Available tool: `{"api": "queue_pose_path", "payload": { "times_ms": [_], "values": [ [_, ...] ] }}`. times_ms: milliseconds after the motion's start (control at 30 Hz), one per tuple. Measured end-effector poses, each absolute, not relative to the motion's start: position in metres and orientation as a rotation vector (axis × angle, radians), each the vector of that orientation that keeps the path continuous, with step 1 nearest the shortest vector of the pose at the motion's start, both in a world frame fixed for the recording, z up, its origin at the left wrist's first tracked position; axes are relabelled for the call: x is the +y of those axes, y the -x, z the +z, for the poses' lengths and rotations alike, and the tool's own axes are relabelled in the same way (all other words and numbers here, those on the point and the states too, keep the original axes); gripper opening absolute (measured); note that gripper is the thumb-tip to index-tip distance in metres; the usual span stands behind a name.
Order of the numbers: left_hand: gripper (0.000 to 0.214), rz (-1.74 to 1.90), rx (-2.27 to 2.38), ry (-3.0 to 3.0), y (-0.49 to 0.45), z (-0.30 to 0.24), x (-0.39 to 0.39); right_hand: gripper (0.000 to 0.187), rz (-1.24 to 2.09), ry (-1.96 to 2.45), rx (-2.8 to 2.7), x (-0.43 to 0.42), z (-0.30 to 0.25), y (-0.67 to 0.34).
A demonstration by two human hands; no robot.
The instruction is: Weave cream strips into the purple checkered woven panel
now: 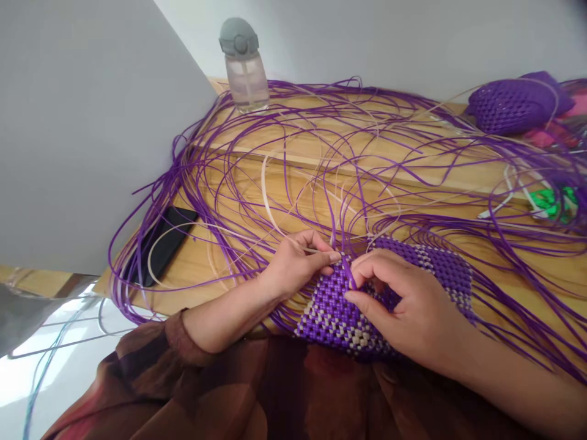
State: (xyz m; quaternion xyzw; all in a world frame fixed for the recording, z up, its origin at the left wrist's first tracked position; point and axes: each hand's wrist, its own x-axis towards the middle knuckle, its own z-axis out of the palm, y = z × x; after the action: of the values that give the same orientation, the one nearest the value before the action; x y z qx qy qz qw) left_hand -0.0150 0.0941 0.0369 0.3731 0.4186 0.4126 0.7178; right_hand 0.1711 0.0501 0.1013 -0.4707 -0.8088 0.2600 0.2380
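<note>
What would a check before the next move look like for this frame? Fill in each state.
1. Right hand has a purple strip pinched between its fingers: ok.
2. Left hand has its fingers closed at the upper edge of the woven piece: ok.
3. Loose strips lie free of each other: not ok, many cross and loop.
4. Bottle stands upright: ok, though strips run around its base.
5. Black flat object is free of strips: not ok, some lie across it.
6. Underside of the weave is even: cannot tell, hidden.
</note>
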Motion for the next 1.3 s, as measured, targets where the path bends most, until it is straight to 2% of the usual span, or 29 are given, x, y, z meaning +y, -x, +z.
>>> {"api": "queue_pose_path", "payload": {
  "times_ms": [133,333,633,933,1300],
  "values": [
    [0.03,0.918,0.937,-0.868,0.015,0.035,0.093,0.008,0.697,1.26,-2.159,0.048,0.095,-0.167],
    [0.032,0.902,0.922,-0.901,0.017,0.036,0.095,0.017,1.091,1.445,-2.034,0.043,0.094,-0.164],
    [0.041,0.615,0.897,-0.876,0.021,0.041,0.102,0.017,1.136,1.449,-1.992,0.042,0.094,-0.167],
    [0.034,0.799,0.941,-0.912,0.014,0.034,0.095,0.02,1.691,1.521,-1.588,0.048,0.094,-0.152],
    [0.04,0.841,0.951,-0.872,0.013,0.035,0.094,0.022,1.871,1.575,-1.403,0.046,0.092,-0.148]
  ]
}}
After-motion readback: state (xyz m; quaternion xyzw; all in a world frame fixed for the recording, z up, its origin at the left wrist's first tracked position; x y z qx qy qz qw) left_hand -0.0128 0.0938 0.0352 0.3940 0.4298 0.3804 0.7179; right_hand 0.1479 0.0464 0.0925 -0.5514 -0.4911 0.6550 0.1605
